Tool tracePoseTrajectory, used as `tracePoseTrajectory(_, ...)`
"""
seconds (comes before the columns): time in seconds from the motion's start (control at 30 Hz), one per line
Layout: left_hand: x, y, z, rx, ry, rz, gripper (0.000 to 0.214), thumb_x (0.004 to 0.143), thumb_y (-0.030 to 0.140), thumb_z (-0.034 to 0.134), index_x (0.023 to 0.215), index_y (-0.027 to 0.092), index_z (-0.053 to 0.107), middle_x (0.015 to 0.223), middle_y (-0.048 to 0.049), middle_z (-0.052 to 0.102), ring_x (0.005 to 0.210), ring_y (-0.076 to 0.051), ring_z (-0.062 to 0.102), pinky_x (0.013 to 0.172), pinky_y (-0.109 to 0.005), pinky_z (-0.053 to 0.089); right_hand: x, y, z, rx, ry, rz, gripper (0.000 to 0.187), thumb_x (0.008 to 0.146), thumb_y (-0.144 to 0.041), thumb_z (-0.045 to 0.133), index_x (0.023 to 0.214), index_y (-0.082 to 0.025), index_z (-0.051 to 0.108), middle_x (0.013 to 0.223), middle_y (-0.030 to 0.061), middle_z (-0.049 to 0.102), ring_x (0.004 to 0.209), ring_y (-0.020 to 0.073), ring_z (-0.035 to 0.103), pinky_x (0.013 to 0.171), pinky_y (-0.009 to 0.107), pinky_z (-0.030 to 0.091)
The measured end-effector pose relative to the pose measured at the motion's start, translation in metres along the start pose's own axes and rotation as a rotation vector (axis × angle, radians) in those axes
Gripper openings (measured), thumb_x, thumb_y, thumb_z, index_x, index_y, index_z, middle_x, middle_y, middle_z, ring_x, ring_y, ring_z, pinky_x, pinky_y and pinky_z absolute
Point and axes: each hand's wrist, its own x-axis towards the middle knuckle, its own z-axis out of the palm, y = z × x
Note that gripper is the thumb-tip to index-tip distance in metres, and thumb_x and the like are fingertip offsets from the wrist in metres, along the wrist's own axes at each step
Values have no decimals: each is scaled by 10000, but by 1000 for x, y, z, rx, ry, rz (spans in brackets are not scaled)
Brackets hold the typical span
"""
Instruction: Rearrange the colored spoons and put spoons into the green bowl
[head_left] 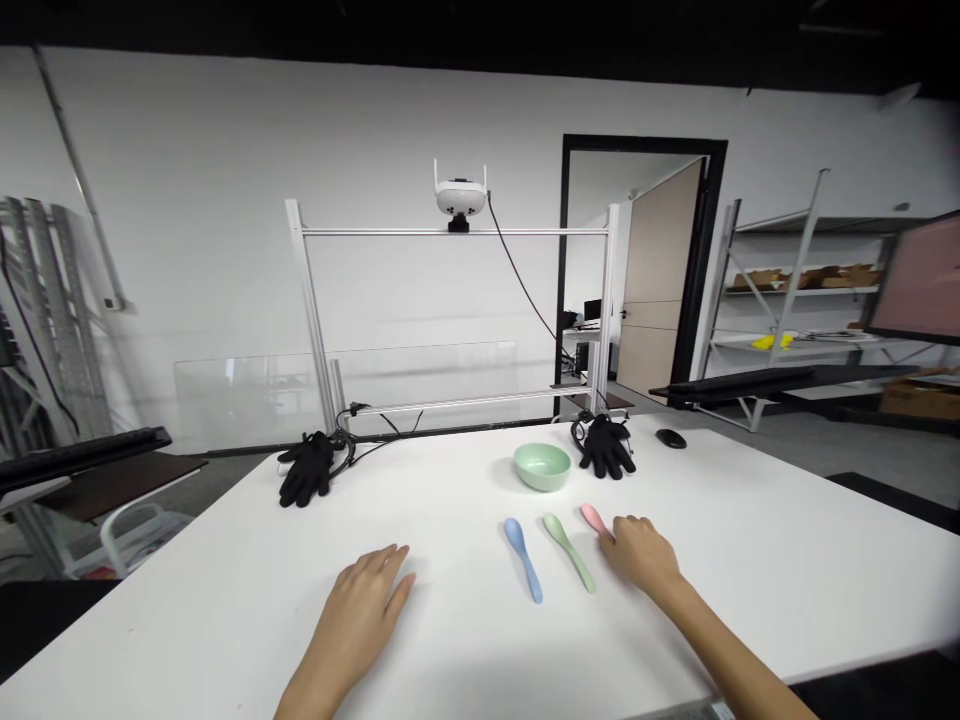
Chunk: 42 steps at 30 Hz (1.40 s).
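Three plastic spoons lie side by side on the white table (225, 590): a blue spoon (523, 557), a green spoon (569, 551) and a pink spoon (593, 517). My right hand (640, 553) rests over the pink spoon's handle, fingers curled down on it; only the pink bowl end shows. My left hand (365, 603) lies flat on the table to the left, fingers stretched out, holding nothing. A pale green bowl (541, 466) stands just beyond the spoons.
Two black gloves lie at the back of the table, the left glove (307, 467) and the right glove (606, 446). A black mouse (670, 438) sits at the back right. An aluminium frame (457, 232) with a white camera (460, 196) stands behind the table.
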Motion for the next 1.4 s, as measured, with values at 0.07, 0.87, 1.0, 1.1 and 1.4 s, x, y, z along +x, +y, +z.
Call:
tracePoseTrajectory(0.07,0,-1,1,-7,10,-1,525,1036,428,353,1434,188,599,1471,-107,622,1355,-297,566,1100,-472,456,2,0,-1,14,-14,21,361,973,-287,384,928,-123,703,1012,192,693,1016,301,622,739,360,451)
tracePoseTrajectory(0.87,-2,-4,1,-33,25,-6,499,1039,422,377,1431,210,601,1464,-104,628,1348,-297,571,1092,-462,458,-15,-44,-40,25,44,-115,375,989,-282,380,807,-161,685,890,145,714,820,247,663,635,310,359)
tracePoseTrajectory(1.0,-3,-2,-1,-10,10,-3,497,1046,420,370,1437,210,594,1472,-101,621,1357,-290,565,1097,-449,453,-24,-72,-43,25,63,-161,515,1045,-379,314,748,-169,678,843,140,713,798,255,677,636,309,367)
tracePoseTrajectory(1.1,-4,-2,-2,5,1,-5,504,1052,423,354,1443,207,588,1479,-100,615,1364,-286,559,1099,-451,452,-30,-90,-41,15,67,-191,616,1067,-411,234,763,-159,706,825,150,718,804,265,695,646,314,393)
tracePoseTrajectory(1.4,-7,-6,-2,2,6,-16,505,1049,421,364,1438,193,592,1474,-109,619,1358,-295,564,1101,-458,454,-38,-117,-23,-14,39,-203,598,1073,-351,208,970,-121,750,981,188,754,922,274,734,707,312,479)
